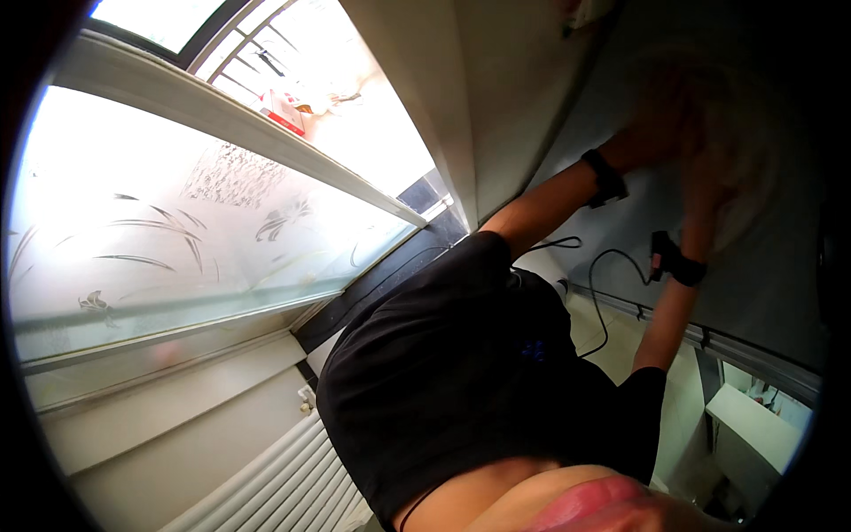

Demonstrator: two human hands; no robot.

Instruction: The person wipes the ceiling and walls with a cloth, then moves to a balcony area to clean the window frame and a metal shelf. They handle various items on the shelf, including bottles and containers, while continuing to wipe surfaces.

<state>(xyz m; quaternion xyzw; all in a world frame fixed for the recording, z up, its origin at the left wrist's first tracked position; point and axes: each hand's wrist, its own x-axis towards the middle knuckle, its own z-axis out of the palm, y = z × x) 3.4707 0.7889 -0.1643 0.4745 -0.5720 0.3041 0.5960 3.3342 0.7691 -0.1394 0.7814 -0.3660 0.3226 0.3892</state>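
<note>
Both arms reach to the upper right, in front of a dark grey panel (751, 299). My left hand (665, 116) and my right hand (711, 176) are close together there, in deep shadow. They are at a pale, blurred, cloth-like thing (761, 173), whose exact kind is too dark to make out. Finger positions are hidden in the shadow, so any grip cannot be told. Each wrist wears a black band: the left band (604, 178) and the right band (685, 259). From the right band a thin black cable (590, 279) loops down towards my black shirt.
A frosted glass panel (219, 219) with leaf patterns stands at left in a pale frame. Beyond it lies a red and white box (282, 113) near a window (159, 20). A white radiator (279, 479) is low at left. At lower right is a white ledge (754, 425).
</note>
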